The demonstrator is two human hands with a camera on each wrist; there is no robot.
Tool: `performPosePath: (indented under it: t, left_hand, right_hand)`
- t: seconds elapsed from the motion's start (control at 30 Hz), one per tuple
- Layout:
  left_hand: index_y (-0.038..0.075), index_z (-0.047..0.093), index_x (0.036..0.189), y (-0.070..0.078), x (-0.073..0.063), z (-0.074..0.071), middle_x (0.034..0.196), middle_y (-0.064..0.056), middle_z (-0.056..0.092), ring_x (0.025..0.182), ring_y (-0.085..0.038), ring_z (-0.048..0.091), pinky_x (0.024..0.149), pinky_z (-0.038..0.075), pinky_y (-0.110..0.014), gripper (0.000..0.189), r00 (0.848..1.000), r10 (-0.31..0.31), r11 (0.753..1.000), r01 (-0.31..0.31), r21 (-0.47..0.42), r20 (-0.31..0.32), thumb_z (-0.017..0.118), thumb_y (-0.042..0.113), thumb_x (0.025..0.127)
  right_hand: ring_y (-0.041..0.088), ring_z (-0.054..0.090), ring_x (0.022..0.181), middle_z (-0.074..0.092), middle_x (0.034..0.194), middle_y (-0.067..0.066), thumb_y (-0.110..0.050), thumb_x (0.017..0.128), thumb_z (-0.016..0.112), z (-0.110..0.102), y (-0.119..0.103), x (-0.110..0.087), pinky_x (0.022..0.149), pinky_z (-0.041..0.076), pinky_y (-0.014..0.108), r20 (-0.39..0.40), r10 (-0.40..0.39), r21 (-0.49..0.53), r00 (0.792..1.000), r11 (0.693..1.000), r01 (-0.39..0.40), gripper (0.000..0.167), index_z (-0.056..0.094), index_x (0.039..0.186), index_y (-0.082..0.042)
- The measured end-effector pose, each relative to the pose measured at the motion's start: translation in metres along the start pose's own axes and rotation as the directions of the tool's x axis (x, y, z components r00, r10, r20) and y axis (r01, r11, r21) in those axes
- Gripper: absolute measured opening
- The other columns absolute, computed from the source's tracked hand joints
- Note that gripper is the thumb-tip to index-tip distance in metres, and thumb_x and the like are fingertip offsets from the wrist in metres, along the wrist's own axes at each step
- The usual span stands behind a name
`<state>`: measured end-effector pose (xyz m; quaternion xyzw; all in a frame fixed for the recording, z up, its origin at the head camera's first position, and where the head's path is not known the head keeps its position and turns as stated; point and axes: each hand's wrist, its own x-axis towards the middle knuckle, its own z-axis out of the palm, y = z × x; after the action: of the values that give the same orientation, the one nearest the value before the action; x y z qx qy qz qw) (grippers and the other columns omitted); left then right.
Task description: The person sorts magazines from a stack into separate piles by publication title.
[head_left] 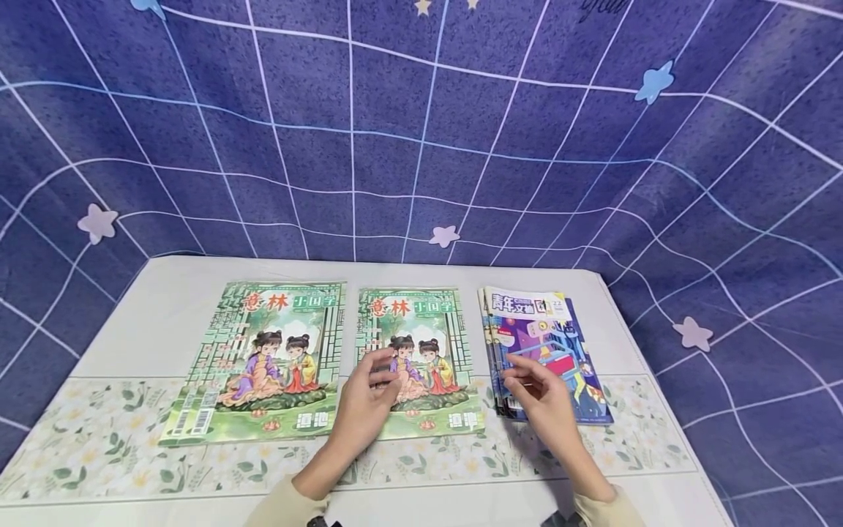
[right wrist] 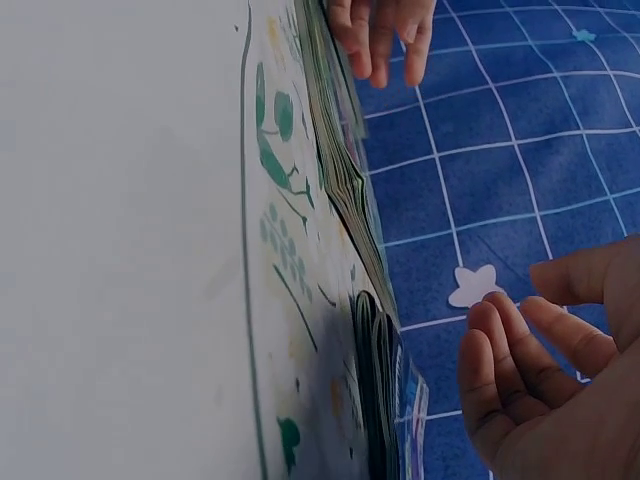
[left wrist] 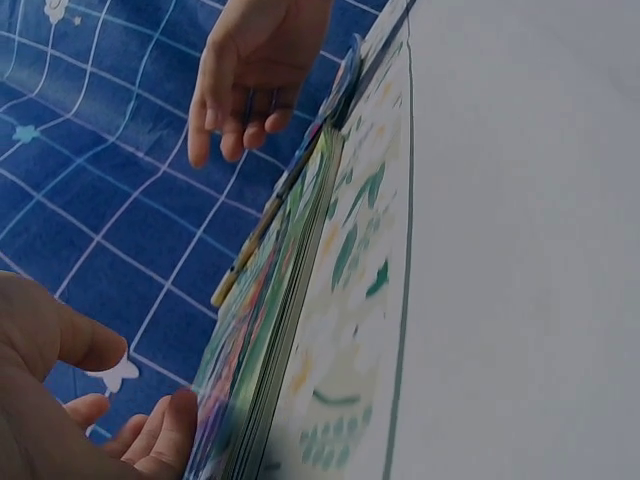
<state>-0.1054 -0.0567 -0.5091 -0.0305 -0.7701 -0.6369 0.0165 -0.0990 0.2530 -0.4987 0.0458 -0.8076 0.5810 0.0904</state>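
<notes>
My left hand [head_left: 369, 395] hovers over the left edge of the middle stack of green magazines [head_left: 435, 417], fingers loosely bent with nothing in them. The cover shows two seated figures in robes. My right hand [head_left: 546, 402] is above the lower left of a stack of smaller purple-blue magazines [head_left: 579, 344], its fingers relaxed and holding nothing. Farther left lies another group of green magazines [head_left: 290, 424] with the same cover, slightly fanned. In the right wrist view, the folded spines [right wrist: 375, 370] of the smaller stack show below my right hand [right wrist: 540, 370].
The magazines lie in a row on a white table [head_left: 165, 315] with a floral band [head_left: 99, 439] across it. Behind and beside it hangs a dark blue grid-patterned cloth [head_left: 382, 168] with stars.
</notes>
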Motion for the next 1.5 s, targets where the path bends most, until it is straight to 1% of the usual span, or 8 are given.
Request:
performPosePath:
  t: [0.27, 0.43, 0.63, 0.87, 1.0, 1.1, 1.37, 1.5]
  left_hand:
    - [0.001, 0.057, 0.155, -0.001, -0.002, -0.015, 0.149, -0.023, 0.062, 0.123, -0.037, 0.071, 0.094, 0.065, -0.035, 0.054, 0.999, -0.027, 1.000, 0.027, 0.012, -0.019, 0.072, -0.003, 0.103]
    - [0.003, 0.055, 0.157, 0.000, -0.003, -0.026, 0.151, -0.023, 0.060, 0.125, -0.038, 0.070, 0.093, 0.066, -0.037, 0.055, 0.999, -0.041, 0.999, 0.042, 0.032, -0.026, 0.072, -0.001, 0.105]
    - [0.001, 0.056, 0.156, 0.002, -0.003, -0.037, 0.151, -0.024, 0.061, 0.124, -0.038, 0.071, 0.094, 0.066, -0.038, 0.056, 0.998, -0.038, 0.998, 0.041, 0.057, -0.050, 0.071, -0.004, 0.103]
    - [0.002, 0.053, 0.160, 0.003, -0.005, -0.044, 0.148, -0.024, 0.062, 0.116, -0.033, 0.073, 0.091, 0.065, -0.030, 0.061, 0.997, -0.044, 0.989, 0.052, 0.136, -0.063, 0.072, -0.002, 0.102]
    - [0.001, 0.053, 0.160, 0.002, -0.006, -0.045, 0.146, -0.024, 0.063, 0.116, -0.033, 0.072, 0.086, 0.064, -0.026, 0.063, 0.996, -0.028, 0.981, 0.042, 0.191, -0.079, 0.075, -0.001, 0.100]
    - [0.001, 0.053, 0.159, 0.001, -0.007, -0.047, 0.145, -0.025, 0.063, 0.117, -0.034, 0.071, 0.084, 0.063, -0.026, 0.065, 0.996, -0.018, 0.975, 0.037, 0.218, -0.087, 0.076, -0.002, 0.099]
    - [-0.001, 0.051, 0.161, 0.003, -0.008, -0.050, 0.142, -0.027, 0.065, 0.111, -0.035, 0.074, 0.085, 0.066, -0.040, 0.066, 0.996, -0.006, 0.947, 0.034, 0.320, -0.091, 0.077, 0.003, 0.100]
    - [-0.002, 0.050, 0.161, 0.004, -0.008, -0.051, 0.141, -0.028, 0.066, 0.108, -0.035, 0.075, 0.085, 0.067, -0.045, 0.067, 0.996, -0.010, 0.940, 0.040, 0.339, -0.088, 0.077, 0.004, 0.100]
  right_hand:
    - [0.008, 0.073, 0.095, 0.074, 0.112, 0.033, 0.009, 0.101, 0.074, 0.004, -0.002, 0.000, 0.084, 0.061, 0.018, 0.010, -0.023, 0.017, 1.000, 1.000, 0.023, 0.039, 0.070, 0.139, 0.008]
    - [0.010, 0.074, 0.097, 0.074, 0.114, 0.033, 0.009, 0.101, 0.073, 0.008, -0.004, 0.001, 0.084, 0.060, 0.018, 0.023, -0.011, 0.031, 1.000, 0.999, 0.011, 0.040, 0.069, 0.141, 0.007]
    - [0.014, 0.074, 0.097, 0.074, 0.113, 0.031, 0.009, 0.100, 0.074, 0.016, -0.007, 0.001, 0.086, 0.061, 0.019, 0.045, -0.017, 0.033, 0.999, 0.999, 0.016, 0.040, 0.070, 0.140, 0.007]
    - [0.019, 0.075, 0.096, 0.075, 0.109, 0.026, 0.008, 0.101, 0.074, 0.024, -0.006, 0.000, 0.084, 0.061, 0.019, 0.063, -0.049, 0.020, 0.997, 0.999, 0.048, 0.040, 0.069, 0.141, 0.006]
    - [0.016, 0.073, 0.095, 0.076, 0.109, 0.021, 0.008, 0.101, 0.073, 0.028, -0.005, 0.000, 0.082, 0.061, 0.020, 0.082, -0.057, 0.029, 0.995, 0.998, 0.055, 0.041, 0.069, 0.142, 0.005]
    - [0.015, 0.073, 0.095, 0.076, 0.109, 0.021, 0.009, 0.101, 0.073, 0.031, -0.004, 0.000, 0.081, 0.060, 0.020, 0.087, -0.051, 0.039, 0.995, 0.998, 0.048, 0.041, 0.070, 0.142, 0.005]
    - [0.013, 0.071, 0.094, 0.075, 0.112, 0.021, 0.011, 0.099, 0.074, 0.037, -0.005, 0.000, 0.078, 0.059, 0.021, 0.094, -0.025, 0.025, 0.995, 0.999, 0.022, 0.044, 0.071, 0.141, 0.003]
    - [0.015, 0.072, 0.095, 0.075, 0.116, 0.022, 0.011, 0.099, 0.075, 0.038, -0.006, 0.000, 0.077, 0.058, 0.022, 0.095, 0.010, 0.015, 0.995, 1.000, -0.011, 0.045, 0.070, 0.143, 0.002]
